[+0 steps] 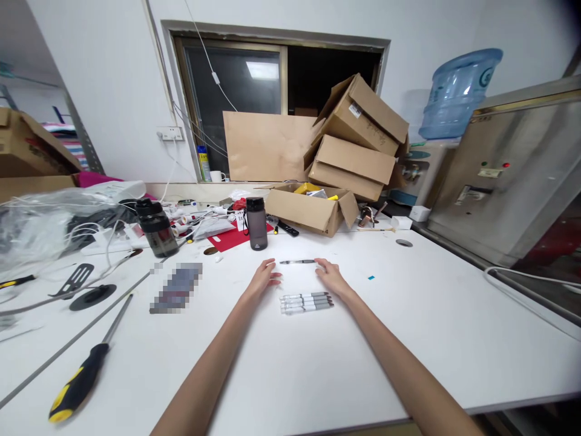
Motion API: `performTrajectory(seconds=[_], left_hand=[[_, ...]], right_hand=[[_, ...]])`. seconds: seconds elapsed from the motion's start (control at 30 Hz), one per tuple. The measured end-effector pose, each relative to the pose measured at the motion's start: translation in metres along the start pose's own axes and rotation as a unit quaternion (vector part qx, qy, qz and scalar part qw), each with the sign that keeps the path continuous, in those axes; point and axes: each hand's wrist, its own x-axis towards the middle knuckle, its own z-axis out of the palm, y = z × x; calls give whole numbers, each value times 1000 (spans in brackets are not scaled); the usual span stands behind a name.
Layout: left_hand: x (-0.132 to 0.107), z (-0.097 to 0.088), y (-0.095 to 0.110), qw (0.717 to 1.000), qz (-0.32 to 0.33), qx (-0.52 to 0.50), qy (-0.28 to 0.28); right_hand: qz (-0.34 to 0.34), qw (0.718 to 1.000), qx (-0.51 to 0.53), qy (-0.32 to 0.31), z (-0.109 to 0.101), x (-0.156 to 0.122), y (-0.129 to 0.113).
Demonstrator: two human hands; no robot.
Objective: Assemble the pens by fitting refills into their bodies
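Observation:
Both my forearms reach out over a white table [318, 363]. My left hand [263, 277] rests on the tabletop with its fingers stretched forward, holding nothing. My right hand [333, 275] lies flat too, its fingertips touching the right end of a single dark pen [297, 261] that lies crosswise between the two hands. Just in front of me, between my wrists, several grey and white pens [306, 302] lie side by side in a neat row.
A dark water bottle [256, 223] stands behind the pens, a second bottle [157, 227] further left. A yellow-handled screwdriver [86, 369], a long rod and a spatula lie at left. Cardboard boxes [354, 145] are stacked at the back; a metal cabinet [512, 175] and water dispenser stand at right.

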Motion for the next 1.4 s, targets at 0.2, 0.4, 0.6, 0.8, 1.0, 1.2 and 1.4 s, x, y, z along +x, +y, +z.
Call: performTrajectory(seconds=[0.2,0.4,0.6,0.8,1.0,1.2,1.4], left_hand=[[2,1,5,1000,-13,-25,-10],[3,5,1,999,4,-30,-13],[-3,7,-3,1000,10,17,-8],[-13,1,-4,998,5,53,-19],[-16,-1,-4,998,11,68,-12],[-19,-2,-2,997,20,70,-17],[-19,6,0,997,49,61,-7]], right_hand=[[21,999,-24,14,13,22,7],[27,998,-29,41,20,28,15],[10,998,-24,56,23,25,15],[-18,998,-7,58,24,21,12],[-42,997,-26,65,19,15,12],[-61,995,-42,61,20,10,11],[-69,995,-42,60,15,6,3]])
